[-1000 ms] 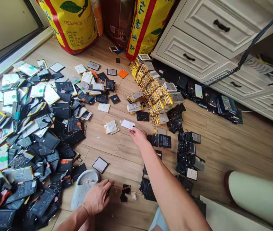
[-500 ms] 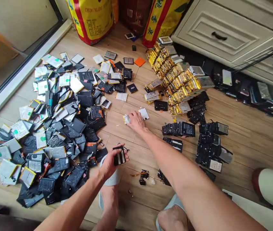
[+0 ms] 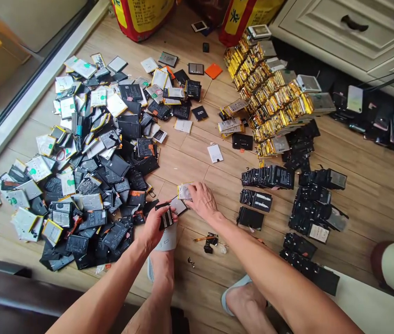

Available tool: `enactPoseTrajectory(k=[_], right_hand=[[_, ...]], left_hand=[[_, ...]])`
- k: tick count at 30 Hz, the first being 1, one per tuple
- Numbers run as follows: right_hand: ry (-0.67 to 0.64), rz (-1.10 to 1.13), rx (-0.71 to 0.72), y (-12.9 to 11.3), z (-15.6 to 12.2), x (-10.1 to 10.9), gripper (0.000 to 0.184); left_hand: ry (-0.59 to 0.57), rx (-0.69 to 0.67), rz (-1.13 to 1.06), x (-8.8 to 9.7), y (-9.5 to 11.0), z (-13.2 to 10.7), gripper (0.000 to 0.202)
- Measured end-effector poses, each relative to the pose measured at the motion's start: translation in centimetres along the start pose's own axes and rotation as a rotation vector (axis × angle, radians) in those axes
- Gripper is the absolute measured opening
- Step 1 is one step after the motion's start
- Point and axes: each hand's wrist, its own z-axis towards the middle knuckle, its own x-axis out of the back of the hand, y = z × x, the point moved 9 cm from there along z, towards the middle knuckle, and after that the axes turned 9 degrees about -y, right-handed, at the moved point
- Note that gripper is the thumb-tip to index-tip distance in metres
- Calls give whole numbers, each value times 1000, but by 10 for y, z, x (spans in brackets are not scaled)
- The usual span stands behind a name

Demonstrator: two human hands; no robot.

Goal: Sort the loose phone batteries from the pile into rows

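Observation:
My left hand (image 3: 153, 226) is closed around a small black phone battery (image 3: 165, 219), held just above the wooden floor. My right hand (image 3: 201, 200) grips a silver battery with yellow edging (image 3: 184, 191), close to the left hand. A dark flat square part (image 3: 178, 205) lies on the floor between the two hands. A big heap of loose batteries (image 3: 89, 153) spreads to the left of both hands. A white battery (image 3: 215, 153) lies alone on the floor beyond my right hand.
Rows of yellow-edged batteries (image 3: 270, 97) and black battery stacks (image 3: 287, 195) stand at the right. Yellow-and-red sacks (image 3: 141, 16) and a white drawer cabinet (image 3: 350, 32) lie beyond. My slippered feet (image 3: 162, 250) and small black scraps (image 3: 210, 241) sit near me. A sliding door rail (image 3: 26, 97) runs along the left.
My right hand has picked up the silver battery and drawn it back toward my left hand. The left hand lifted a black battery off the floor. The camera tilted down.

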Motion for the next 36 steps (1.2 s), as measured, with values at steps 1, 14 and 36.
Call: enactPoseTrajectory(k=[1,14,36], right_hand=[[-14,-1,-27,0,2,0,54],[-87,141,-256,11,19,1,68],[17,210,-392,16,-11,-11,61]], left_hand=[[-6,15,-16,-2,-1,1,37],[-68,121,-172,-18,-1,14,47],[62,44,289,-10,23,-3,62]])
